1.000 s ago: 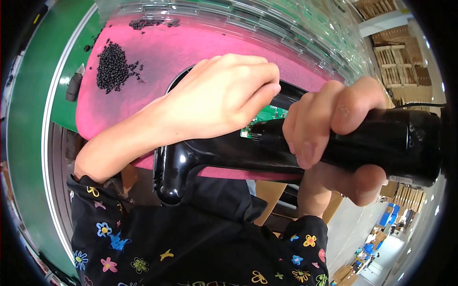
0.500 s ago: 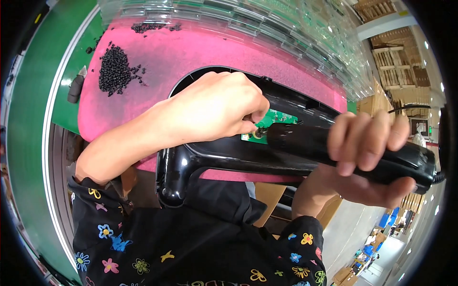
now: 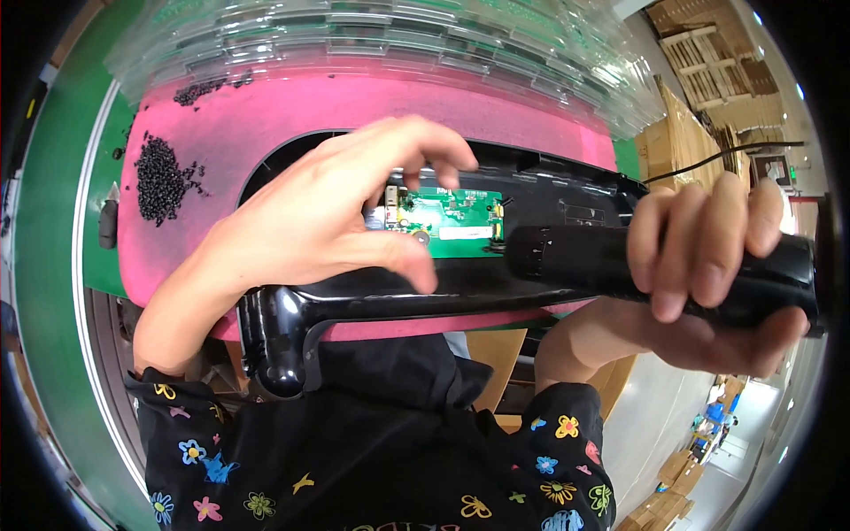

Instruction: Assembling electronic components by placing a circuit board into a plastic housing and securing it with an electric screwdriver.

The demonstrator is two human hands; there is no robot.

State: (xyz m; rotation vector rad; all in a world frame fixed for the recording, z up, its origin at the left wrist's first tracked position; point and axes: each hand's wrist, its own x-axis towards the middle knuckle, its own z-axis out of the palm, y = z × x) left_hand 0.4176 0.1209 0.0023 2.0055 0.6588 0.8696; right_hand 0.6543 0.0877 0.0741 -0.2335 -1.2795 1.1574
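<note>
A green circuit board (image 3: pixel 465 211) lies inside a long, glossy black plastic housing (image 3: pixel 390 305) on a pink mat. Over the board's left end hovers my left hand (image 3: pixel 341 199), its thumb and fingers spread with nothing between them. My right hand (image 3: pixel 695 252) is wrapped round a black electric screwdriver (image 3: pixel 575 258), held almost level with its front end at the board's lower right. The driver's tip cannot be made out. My left hand hides part of the housing and the board's left edge.
On the pink mat (image 3: pixel 292 102), a heap of small black screws (image 3: pixel 161 181) lies at the left, with a smaller patch behind. Clear plastic trays (image 3: pixel 381 44) are stacked along the far side. A black cable (image 3: pixel 717 159) runs at the right.
My left fingers have opened and drawn back leftward from the board and the driver's front end. The screwdriver has moved off the board's middle to its right end. The view has shifted slightly.
</note>
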